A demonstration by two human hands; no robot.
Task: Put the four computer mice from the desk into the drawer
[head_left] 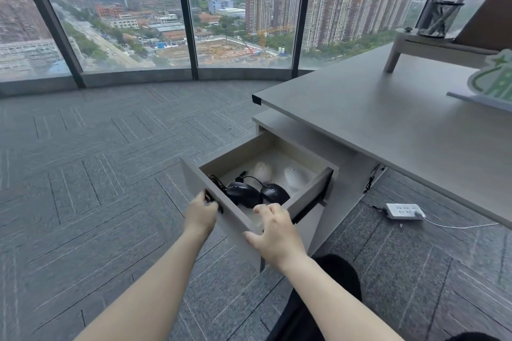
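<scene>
The grey drawer (307, 196) under the desk (388, 119) stands pulled out. Inside it lie two black wired mice (243, 193) (274, 193) at the front, their cables coiled to the left, and two white mice (263, 171) (296, 178) behind them. My left hand (200, 214) grips the drawer's front panel at its left end, where a dark handle shows. My right hand (273, 231) rests on the top edge of the front panel, fingers apart, holding nothing.
A white power strip (404, 211) with a plugged-in white cable lies on the carpet under the desk. On the desk stand a monitor riser (415, 46), a mesh pen cup (439, 18) and a green-and-white sign (493, 79). Floor-to-ceiling windows lie ahead.
</scene>
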